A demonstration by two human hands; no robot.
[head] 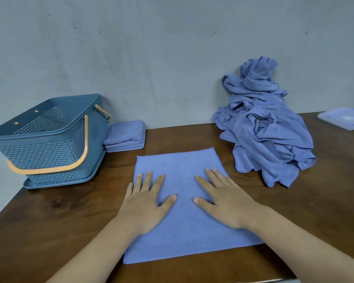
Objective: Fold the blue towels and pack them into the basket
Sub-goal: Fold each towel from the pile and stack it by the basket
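Both palms down flat on the spread blue towel point(184, 201).
Left hand point(146, 203) and right hand point(223, 198) press it with straight, splayed fingers, gripping nothing, mid-desk point(59, 213). Basket point(49, 139) sits far left, folded towels point(127, 135) touching its right side, crumpled pile point(262, 127) back right.

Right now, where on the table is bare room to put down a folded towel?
The table is bare behind the flat towel, between the folded stack and the crumpled pile; front left, between the basket and that towel; and front right, before the pile. The centre is crowded: the left hand and right hand press flat on the towel.
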